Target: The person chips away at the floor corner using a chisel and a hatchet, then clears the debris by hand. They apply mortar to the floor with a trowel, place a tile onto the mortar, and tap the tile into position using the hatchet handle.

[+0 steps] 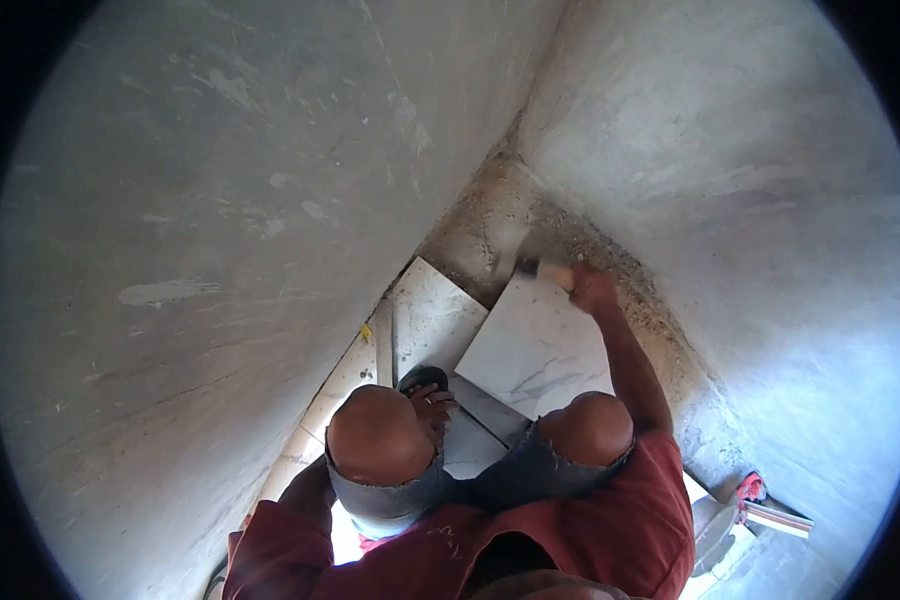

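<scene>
My right hand is closed around the pale handle of a short tool with a dark end. The tool's far end is smeared by motion over the upper edge of a large white marbled tile. Beyond that edge lies rough bare ground. Partly hidden behind my left knee, my left hand lies with its fingers apart against a dark shoe. Beside the shoe is another pale tile, speckled with grit.
Grey plastered walls rise on the left and right, meeting in a corner ahead. Loose rubble runs along the right wall's foot. A small yellow piece sits by the left wall. Behind on the right are a red item and a striped strip.
</scene>
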{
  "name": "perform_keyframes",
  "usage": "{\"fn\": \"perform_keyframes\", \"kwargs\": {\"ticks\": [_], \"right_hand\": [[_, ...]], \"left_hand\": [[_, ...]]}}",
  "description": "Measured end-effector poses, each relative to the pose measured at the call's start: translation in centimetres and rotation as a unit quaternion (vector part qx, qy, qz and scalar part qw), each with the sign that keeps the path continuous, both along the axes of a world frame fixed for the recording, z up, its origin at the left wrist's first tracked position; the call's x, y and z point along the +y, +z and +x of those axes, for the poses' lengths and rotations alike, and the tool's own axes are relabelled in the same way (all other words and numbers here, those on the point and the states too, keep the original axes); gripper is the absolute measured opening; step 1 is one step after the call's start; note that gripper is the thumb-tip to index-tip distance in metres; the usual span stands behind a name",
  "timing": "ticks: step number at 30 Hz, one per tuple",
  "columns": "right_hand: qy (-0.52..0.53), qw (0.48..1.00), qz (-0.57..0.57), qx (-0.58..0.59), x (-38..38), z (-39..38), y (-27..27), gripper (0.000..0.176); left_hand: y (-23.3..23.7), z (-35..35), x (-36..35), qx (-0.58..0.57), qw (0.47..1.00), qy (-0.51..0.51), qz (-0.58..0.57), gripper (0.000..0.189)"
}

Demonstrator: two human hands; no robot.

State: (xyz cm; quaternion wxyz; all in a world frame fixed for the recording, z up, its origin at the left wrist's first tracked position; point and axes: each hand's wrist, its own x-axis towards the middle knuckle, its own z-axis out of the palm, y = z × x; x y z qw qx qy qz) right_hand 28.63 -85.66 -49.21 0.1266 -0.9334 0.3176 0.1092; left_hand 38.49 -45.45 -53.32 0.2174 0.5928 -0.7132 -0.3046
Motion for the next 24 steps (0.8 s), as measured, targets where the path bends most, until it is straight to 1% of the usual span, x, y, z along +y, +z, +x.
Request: {"fn": "perform_keyframes", "kwargs": {"ticks": [1, 2, 4, 5, 7, 8, 10, 11, 12, 13, 14, 16, 17, 18, 19, 20, 22, 23, 24], "right_hand": [[-0.135, 0.99, 0.013, 0.033, -0.8, 0.2, -0.4, 0.026], [-0.131, 0.991, 0.01, 0.029, -1.4, 0.3, -2.0, 0.026], [-0.204, 0.977, 0.001, 0.058, -1.6, 0.0, -5.7, 0.022], [-0.204, 0.977, 0.002, 0.061, -0.6, -0.1, -4.3, 0.022], [-0.03, 0.999, 0.013, -0.001, 1.5, -0.2, -1.5, 0.024], [-0.031, 0.999, 0.015, 0.002, 1.4, -0.5, -1.6, 0.024], [0.071, 0.997, 0.011, -0.014, -0.2, -1.1, -1.5, 0.023], [0.07, 0.997, 0.012, -0.012, -0.7, -1.3, -1.8, 0.023], [-0.065, 0.997, 0.017, 0.026, -1.6, -0.8, -2.1, 0.024], [-0.197, 0.978, 0.022, 0.061, -2.0, 0.0, -2.2, 0.025], [-0.198, 0.978, 0.024, 0.058, -1.3, 0.2, -2.6, 0.025], [-0.113, 0.994, 0.003, 0.009, 1.0, 0.4, -3.1, 0.026], [-0.112, 0.994, 0.004, 0.01, 1.8, 0.8, -1.8, 0.026], [0.036, 0.999, 0.008, -0.014, 2.3, 1.0, -0.1, 0.026], [0.18, 0.983, 0.013, -0.036, 2.6, 1.0, 1.0, 0.026], [0.18, 0.983, 0.012, -0.036, 1.7, 0.6, 0.1, 0.026], [0.051, 0.998, 0.022, 0.004, -0.7, -0.4, -2.5, 0.024], [0.053, 0.998, 0.019, -0.002, -1.7, 0.3, -2.7, 0.024], [-0.055, 0.998, 0.006, 0.015, -2.4, 0.7, -3.1, 0.024]], "left_hand": [[0.1, 0.2, 0.1, 0.0, 1.0, 0.002, -0.001, 0.03], [0.1, 0.3, 0.1, 0.0, 1.0, 0.004, -0.001, 0.03], [0.1, 0.2, 0.3, -0.002, 1.0, 0.005, -0.004, 0.031], [0.1, 0.1, 0.3, 0.001, 1.0, 0.005, -0.003, 0.031], [0.4, 0.2, 0.4, 0.011, 1.0, 0.009, -0.001, 0.032], [0.3, 0.2, 0.3, 0.006, 1.0, 0.007, 0.001, 0.032], [0.4, 0.3, 0.2, 0.003, 1.0, 0.004, -0.003, 0.032], [0.2, 0.1, 0.1, 0.005, 1.0, 0.001, -0.002, 0.032], [0.2, 0.2, 0.3, -0.002, 1.0, 0.003, -0.005, 0.032], [0.1, 0.2, 0.3, -0.004, 1.0, 0.003, -0.007, 0.033], [0.0, 0.2, 0.3, -0.005, 1.0, 0.0, -0.007, 0.033], [-0.1, 0.1, 0.3, -0.004, 1.0, 0.0, -0.005, 0.033], [-0.1, 0.1, 0.3, -0.004, 1.0, 0.0, -0.005, 0.033], [-0.1, 0.2, 0.3, -0.002, 1.0, 0.002, -0.005, 0.033], [0.0, 0.1, 0.3, -0.002, 1.0, 0.002, -0.006, 0.033], [-0.1, 0.2, 0.2, -0.002, 1.0, 0.002, -0.008, 0.033], [0.1, 0.3, 0.4, -0.006, 1.0, 0.002, -0.011, 0.033], [0.1, 0.4, 0.3, -0.006, 1.0, 0.001, -0.011, 0.033], [0.0, 0.4, 0.4, -0.01, 1.0, 0.003, -0.014, 0.033]]}}
